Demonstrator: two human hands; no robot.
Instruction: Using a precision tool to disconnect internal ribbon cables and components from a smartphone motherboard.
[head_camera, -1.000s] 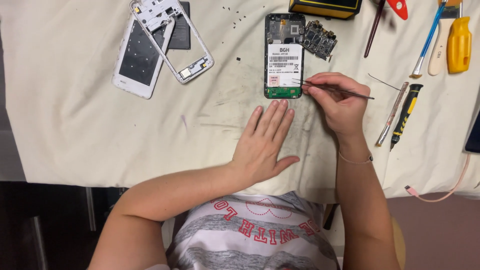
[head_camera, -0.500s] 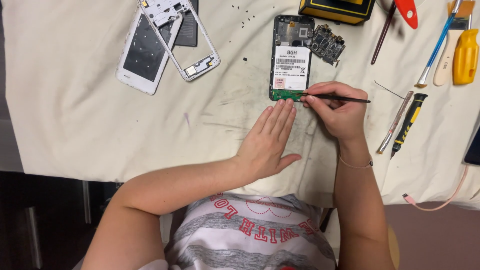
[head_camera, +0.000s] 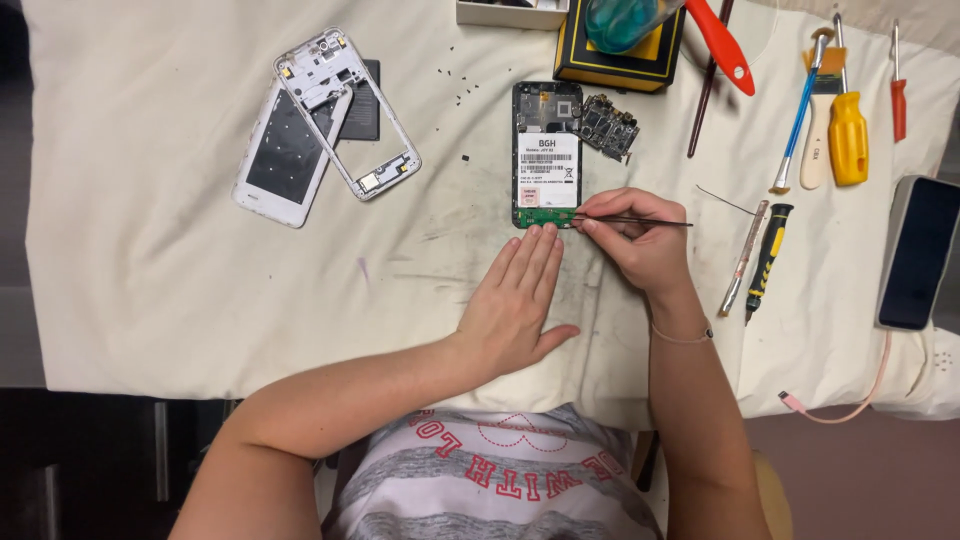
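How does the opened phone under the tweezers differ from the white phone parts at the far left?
The opened phone is black, lies straight, and shows a white label and green board; the white phone parts lie tilted, a loose frame overlapping a back cover. The right hand works tweezers at the opened phone, left hand beside it; the white parts lie untouched. Both rest on the cloth.

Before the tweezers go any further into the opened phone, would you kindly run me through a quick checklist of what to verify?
1. Phone steadied: left hand lies flat on the cloth, fingertips at the lower edge of the opened phone. Ok.
2. Tool grip: right hand pinches the thin tweezers. Ok.
3. Tip placement: at the green board strip; exact contact cannot tell.
4. Loose circuit board lies apart from the work spot. Ok.
5. Tiny screws lie scattered on the bare cloth, uncontained. Not ok.
6. Spare screwdriver close beside the right hand. Ok.
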